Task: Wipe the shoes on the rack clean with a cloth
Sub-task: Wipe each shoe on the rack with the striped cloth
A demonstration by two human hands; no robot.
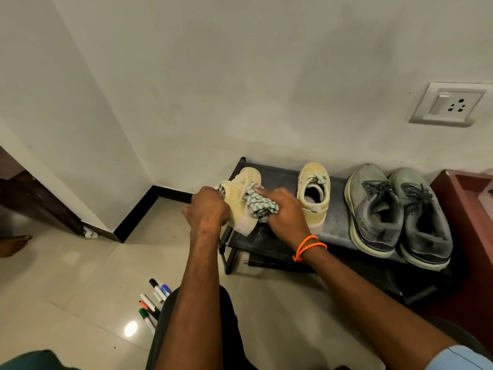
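Note:
My left hand (206, 206) grips a pale yellow sneaker (241, 198), tilted on its side above the left end of the black shoe rack (269, 243). My right hand (286, 209) holds a grey striped cloth (257, 206) bunched against that shoe's side, with the index finger stretched over the cloth. The matching yellow sneaker (314, 196) stands upright on the rack just right of my right hand. Two grey sneakers with dark laces (373, 209) (424, 217) stand side by side further right on the rack.
Several markers (154, 300) lie on the beige tiled floor at the lower left. A red-brown piece of furniture (469, 209) abuts the rack's right end. A wall socket (450, 104) sits above it. Another person's foot (13, 243) shows at the far left.

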